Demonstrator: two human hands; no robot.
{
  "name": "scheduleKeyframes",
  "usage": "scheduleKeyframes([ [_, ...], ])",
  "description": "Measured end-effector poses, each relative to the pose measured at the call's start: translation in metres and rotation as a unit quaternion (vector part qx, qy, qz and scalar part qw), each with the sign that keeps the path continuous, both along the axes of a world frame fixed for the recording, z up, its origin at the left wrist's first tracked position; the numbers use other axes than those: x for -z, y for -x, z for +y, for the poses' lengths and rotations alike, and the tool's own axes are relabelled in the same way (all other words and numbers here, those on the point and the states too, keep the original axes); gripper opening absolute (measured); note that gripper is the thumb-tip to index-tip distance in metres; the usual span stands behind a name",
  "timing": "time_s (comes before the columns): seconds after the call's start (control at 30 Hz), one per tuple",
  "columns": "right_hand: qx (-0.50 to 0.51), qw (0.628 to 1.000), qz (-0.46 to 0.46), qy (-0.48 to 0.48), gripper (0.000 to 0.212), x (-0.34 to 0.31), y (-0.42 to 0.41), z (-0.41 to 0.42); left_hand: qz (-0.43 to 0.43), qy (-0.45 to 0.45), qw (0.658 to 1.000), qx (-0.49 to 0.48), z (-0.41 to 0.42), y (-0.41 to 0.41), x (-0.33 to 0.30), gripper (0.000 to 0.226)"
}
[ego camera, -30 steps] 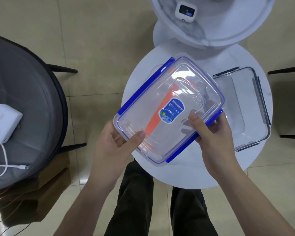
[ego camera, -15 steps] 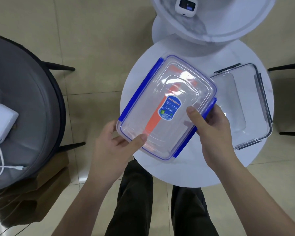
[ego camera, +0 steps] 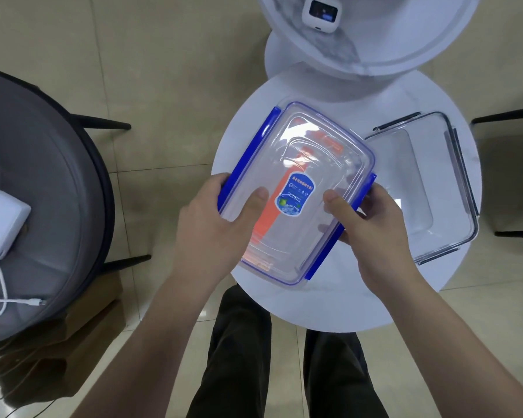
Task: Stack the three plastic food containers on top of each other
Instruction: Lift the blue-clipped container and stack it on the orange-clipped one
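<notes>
I hold a clear plastic container with blue side clips and a blue oval label over the round white table. My left hand grips its left blue clip, thumb on the lid. My right hand grips its right blue clip, thumb on the lid. Through the clear lid shows an orange-clipped container beneath or inside; I cannot tell which. A second clear container with grey clips lies on the table to the right, partly covered by the blue one.
A taller white round table with a small white device stands behind. A grey round chair at the left carries a white power bank and cable. Black chair legs show at the right. My legs are below the table edge.
The blue-clipped container has turned clockwise to stand more lengthwise. My left hand moved from its near corner up to the left blue clip. The camera view shifted slightly.
</notes>
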State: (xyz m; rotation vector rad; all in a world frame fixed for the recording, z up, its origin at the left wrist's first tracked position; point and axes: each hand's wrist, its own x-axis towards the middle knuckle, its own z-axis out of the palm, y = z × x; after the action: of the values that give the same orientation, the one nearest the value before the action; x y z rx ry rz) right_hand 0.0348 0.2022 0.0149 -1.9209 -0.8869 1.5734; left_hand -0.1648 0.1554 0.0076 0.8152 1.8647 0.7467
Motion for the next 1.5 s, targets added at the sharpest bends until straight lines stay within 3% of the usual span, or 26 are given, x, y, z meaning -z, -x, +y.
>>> scheduleKeyframes([
  [0.27, 0.014, 1.0, 0.013, 0.001, 0.053, 0.001, 0.002, -0.005, 0.061, -0.018, 0.998, 0.02, 0.0, -0.006, 0.011, 0.057],
  [0.53, 0.022, 0.997, 0.069, 0.024, 0.035, 0.0, 0.009, -0.007, 0.005, 0.016, 1.0, -0.001, 0.007, -0.004, 0.012, 0.051],
  [0.83, 0.039, 0.996, 0.078, 0.015, 0.037, 0.002, 0.01, -0.005, -0.033, 0.019, 0.999, -0.006, 0.007, -0.002, 0.015, 0.058],
  [1.13, 0.069, 0.99, 0.12, 0.033, 0.054, 0.012, 0.006, -0.003, -0.053, 0.012, 0.997, -0.057, -0.001, -0.016, 0.02, 0.061],
  [1.27, 0.071, 0.989, 0.124, 0.047, 0.041, 0.02, 0.008, -0.008, -0.084, 0.006, 0.993, -0.088, -0.004, -0.019, 0.02, 0.063],
  [1.5, 0.055, 0.993, 0.089, 0.053, 0.026, 0.02, 0.012, -0.009, -0.137, 0.063, 0.983, -0.106, -0.009, -0.016, 0.017, 0.09],
])
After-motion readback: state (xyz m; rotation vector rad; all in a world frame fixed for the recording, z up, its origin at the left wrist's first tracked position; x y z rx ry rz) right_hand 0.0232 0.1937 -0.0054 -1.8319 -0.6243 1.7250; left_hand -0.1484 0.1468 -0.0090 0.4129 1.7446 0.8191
